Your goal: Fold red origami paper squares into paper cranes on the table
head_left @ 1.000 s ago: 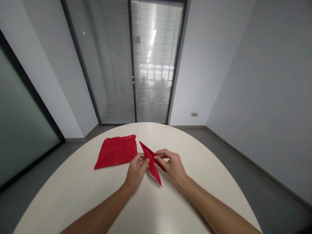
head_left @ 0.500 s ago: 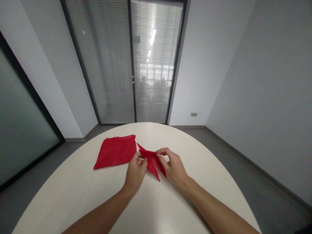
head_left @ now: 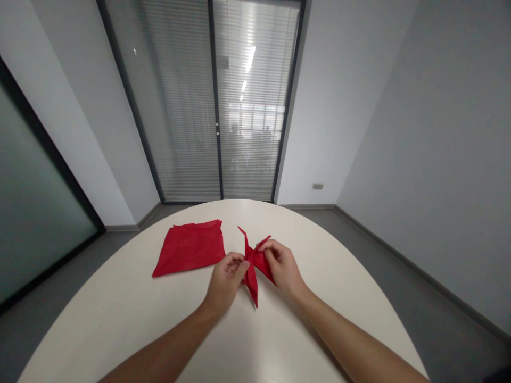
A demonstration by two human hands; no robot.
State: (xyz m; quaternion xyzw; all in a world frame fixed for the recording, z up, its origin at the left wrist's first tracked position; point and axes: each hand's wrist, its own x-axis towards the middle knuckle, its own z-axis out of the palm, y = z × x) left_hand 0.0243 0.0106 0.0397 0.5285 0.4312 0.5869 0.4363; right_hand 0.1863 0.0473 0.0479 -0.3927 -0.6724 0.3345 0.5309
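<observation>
Between my hands is a folded red paper crane with several pointed parts. One thin, bent point rises at its far left, and another long point hangs toward me. My left hand pinches the crane near its middle, thumb on top. On the other side, my right hand grips a right-hand flap between thumb and fingers. The fingertips of both hands partly cover the folds. To the left of the crane, a stack of creased red paper sheets lies on the table, close to my left hand.
The round white table curves away on both sides. Beyond it stand a glass partition with blinds and a grey wall with a small socket. A frosted glass panel is at the left.
The crane has turned in my hands: its thin point now stands more upright, and the near point hangs lower. Its right flap has opened outward. The paper stack has stayed in place.
</observation>
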